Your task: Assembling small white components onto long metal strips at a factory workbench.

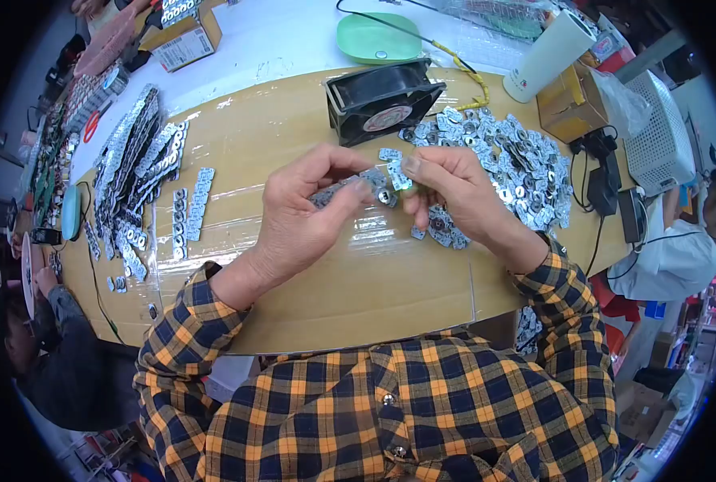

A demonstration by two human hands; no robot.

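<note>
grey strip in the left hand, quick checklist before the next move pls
1. Left hand has the grey strip in its grip: ok.
2. Right hand pinches the small piece at the strip's end: ok.
3. Small piece fully separate from the strip: cannot tell, fingers and overlap hide the join.
4. Loose pieces clear of the right hand's area: not ok, the pile lies just beyond and around it in view.
5. Other strips apart from the left hand: ok, heaped farther left on the table.

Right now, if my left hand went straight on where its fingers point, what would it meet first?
Probably the small pale piece pinched by your right hand, though depth between them is unclear.
</note>
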